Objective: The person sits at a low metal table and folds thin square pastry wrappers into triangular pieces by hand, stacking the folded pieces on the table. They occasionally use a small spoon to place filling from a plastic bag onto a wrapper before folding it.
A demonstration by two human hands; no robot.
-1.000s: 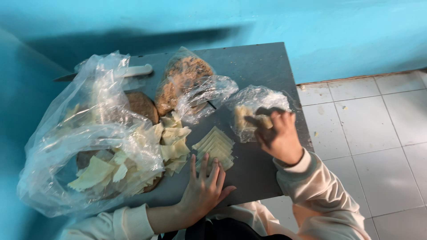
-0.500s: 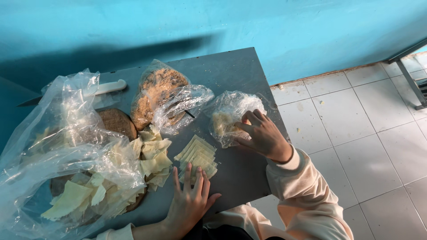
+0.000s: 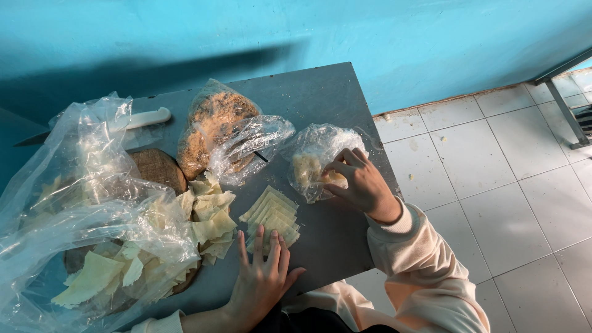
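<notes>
The fingers of the right hand (image 3: 361, 182) were curled around the side of a small clear plastic bag (image 3: 317, 157) holding a pale crumbly lump, thumb and fingertips pinching the film so that the bag was gripped. That hand came in from the right edge of the worktop (image 3: 320, 92), wrist bent inward, the cream sleeve (image 3: 425, 271) rising from the near right corner. The small bag sat close to the right edge, about midway along it.

The fingers of the left hand (image 3: 262, 277) were spread flat and open, gripping nothing, their tips resting on the near end of a fanned stack of thin pale sheets (image 3: 271, 216). The palm lay face down near the front edge, the forearm coming in from below. The stack lay in the middle of the worktop, just left of the small bag.

Left of the stack, a loose heap of pale torn sheets (image 3: 209, 216) spilled from a large crumpled clear bag (image 3: 92, 203) that covered the left side of the worktop. Under that bag showed a round brown board (image 3: 157, 169). Towards the back edge lay another clear bag with brown crumbs (image 3: 216, 123), its open mouth trailing towards the small bag. A white handle (image 3: 148, 118) poked out near the back left corner. Behind stood a turquoise wall (image 3: 308, 31), and white floor tiles (image 3: 493, 185) lay to the right.
</notes>
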